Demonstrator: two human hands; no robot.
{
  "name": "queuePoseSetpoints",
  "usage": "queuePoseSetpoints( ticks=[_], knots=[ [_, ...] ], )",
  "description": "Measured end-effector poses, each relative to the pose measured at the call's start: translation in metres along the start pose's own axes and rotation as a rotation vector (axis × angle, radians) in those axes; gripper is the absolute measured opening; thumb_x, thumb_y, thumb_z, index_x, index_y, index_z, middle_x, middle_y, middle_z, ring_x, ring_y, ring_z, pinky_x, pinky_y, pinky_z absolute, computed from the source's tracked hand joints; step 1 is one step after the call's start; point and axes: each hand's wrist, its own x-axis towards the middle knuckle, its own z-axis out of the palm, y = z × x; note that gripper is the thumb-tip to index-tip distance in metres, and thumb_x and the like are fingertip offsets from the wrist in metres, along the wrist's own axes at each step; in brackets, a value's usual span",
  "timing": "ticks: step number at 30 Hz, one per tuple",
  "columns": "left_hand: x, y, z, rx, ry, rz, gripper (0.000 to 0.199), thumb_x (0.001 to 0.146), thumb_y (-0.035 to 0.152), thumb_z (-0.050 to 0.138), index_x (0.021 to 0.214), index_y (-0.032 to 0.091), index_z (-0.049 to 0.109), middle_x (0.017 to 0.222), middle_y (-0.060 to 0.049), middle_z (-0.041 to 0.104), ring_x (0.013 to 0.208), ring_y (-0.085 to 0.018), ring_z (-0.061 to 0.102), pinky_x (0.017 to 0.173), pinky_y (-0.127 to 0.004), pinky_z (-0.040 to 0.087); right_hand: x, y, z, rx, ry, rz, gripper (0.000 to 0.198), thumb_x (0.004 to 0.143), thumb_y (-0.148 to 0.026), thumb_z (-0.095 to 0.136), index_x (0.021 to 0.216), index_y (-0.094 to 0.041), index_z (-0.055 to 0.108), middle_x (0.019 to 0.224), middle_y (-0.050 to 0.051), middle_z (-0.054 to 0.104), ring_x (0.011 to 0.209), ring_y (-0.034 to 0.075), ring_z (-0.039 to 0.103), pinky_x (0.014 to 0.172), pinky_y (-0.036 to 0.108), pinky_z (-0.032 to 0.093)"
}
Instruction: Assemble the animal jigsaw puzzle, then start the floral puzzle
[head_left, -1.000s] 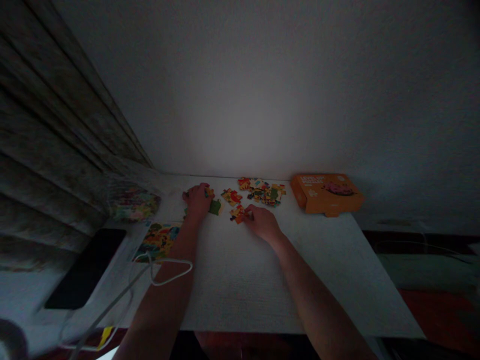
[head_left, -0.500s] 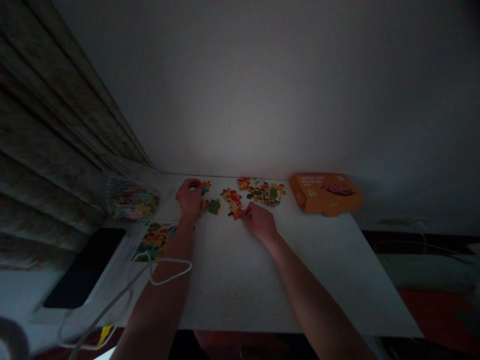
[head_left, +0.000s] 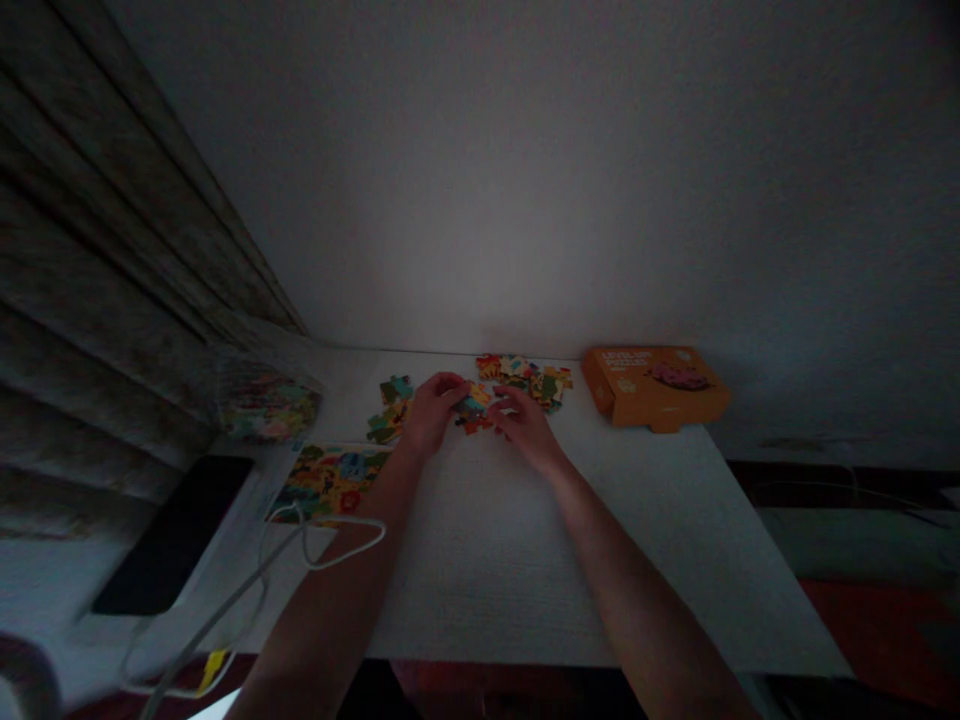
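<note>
My left hand (head_left: 433, 408) pinches a blue and yellow jigsaw piece (head_left: 477, 398) above a small joined group of orange-red pieces (head_left: 474, 424). Just right of that piece is my right hand (head_left: 523, 424), its fingers apart and curved toward the same spot; I see nothing held in it. Behind my hands lies a pile of loose jigsaw pieces (head_left: 551, 385). More joined pieces (head_left: 386, 425) lie to the left, partly hidden by my left hand. A colourful picture sheet (head_left: 322, 478) rests near my left forearm.
An orange puzzle box (head_left: 660, 390) stands at the back right of the white table (head_left: 487, 560). A black phone (head_left: 172, 535), a clear bag (head_left: 266, 405) and a white cable (head_left: 225, 605) are on the left. The wall (head_left: 487, 200) rises behind the table.
My left hand has moved right from the left-hand pieces, bringing a blue and yellow jigsaw piece to the middle group. My right hand's fingers have opened off the orange-red pieces.
</note>
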Motion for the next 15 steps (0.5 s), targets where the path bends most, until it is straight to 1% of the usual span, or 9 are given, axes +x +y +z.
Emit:
queuePoseSetpoints(
  ticks=[3,5,6,7,9,12,13,15],
  knots=[
    [-0.009,-0.007,0.014,-0.027,-0.089,0.006,0.033,0.063,0.04,0.083,0.081,0.02,0.063,0.086,-0.002,0.068,0.074,-0.014,0.063,0.07,-0.027,0.052,0.004,0.006,-0.003,0.065,-0.044,0.017,0.048,0.078,-0.044,0.07,0.121,-0.022,0.063,0.091,0.003,0.068,0.065,0.015,0.062,0.059,0.028,0.048],
    [-0.01,-0.009,0.014,0.042,-0.089,0.018,0.029,0.07,0.042,0.078,0.082,0.02,0.065,0.087,-0.003,0.069,0.077,-0.016,0.065,0.073,-0.029,0.053,0.007,0.011,-0.005,0.059,-0.025,0.019,0.044,0.076,-0.04,0.069,0.116,-0.021,0.065,0.087,0.003,0.068,0.065,0.015,0.062,0.06,0.028,0.048],
    [-0.009,-0.008,0.011,0.122,-0.073,0.027,0.026,0.075,0.043,0.074,0.084,0.02,0.067,0.087,-0.004,0.07,0.078,-0.017,0.066,0.074,-0.03,0.053,0.008,0.013,-0.006,0.045,-0.012,0.016,0.043,0.076,-0.037,0.069,0.115,-0.021,0.065,0.087,0.003,0.068,0.067,0.016,0.062,0.061,0.028,0.049],
    [-0.007,-0.007,0.007,0.24,-0.055,0.047,0.024,0.08,0.043,0.07,0.087,0.02,0.069,0.087,-0.004,0.072,0.08,-0.019,0.067,0.076,-0.031,0.054,0.009,0.015,-0.008,0.024,-0.001,0.013,0.043,0.075,-0.036,0.069,0.115,-0.021,0.065,0.087,0.002,0.068,0.069,0.016,0.063,0.063,0.028,0.049],
    [-0.004,-0.003,-0.003,0.559,-0.053,0.122,0.02,0.088,0.037,0.063,0.093,0.021,0.073,0.092,-0.006,0.075,0.087,-0.022,0.069,0.083,-0.034,0.054,0.011,0.018,-0.013,-0.025,0.015,0.005,0.044,0.076,-0.034,0.068,0.118,-0.022,0.065,0.085,0.002,0.069,0.074,0.018,0.065,0.066,0.028,0.049],
    [-0.001,0.003,-0.015,1.025,-0.18,0.233,0.02,0.09,0.025,0.061,0.101,0.024,0.077,0.11,-0.007,0.076,0.105,-0.026,0.068,0.098,-0.039,0.049,0.013,0.02,-0.021,-0.06,0.03,-0.004,0.045,0.078,-0.035,0.068,0.121,-0.024,0.063,0.086,0.003,0.07,0.076,0.019,0.066,0.065,0.028,0.048],
    [-0.001,0.004,-0.018,1.13,-0.22,0.247,0.022,0.09,0.023,0.061,0.104,0.025,0.078,0.117,-0.007,0.075,0.111,-0.027,0.067,0.102,-0.041,0.047,0.014,0.02,-0.023,-0.053,0.039,-0.007,0.045,0.078,-0.036,0.068,0.121,-0.024,0.063,0.087,0.003,0.071,0.075,0.019,0.066,0.065,0.028,0.048],
    [-0.002,0.004,-0.02,1.265,-0.252,0.26,0.026,0.091,0.024,0.062,0.111,0.028,0.078,0.129,-0.009,0.071,0.121,-0.03,0.063,0.109,-0.046,0.042,0.015,0.022,-0.028,-0.034,0.059,-0.011,0.046,0.078,-0.037,0.068,0.122,-0.024,0.062,0.091,0.004,0.072,0.076,0.019,0.066,0.064,0.028,0.048]
  ],
)
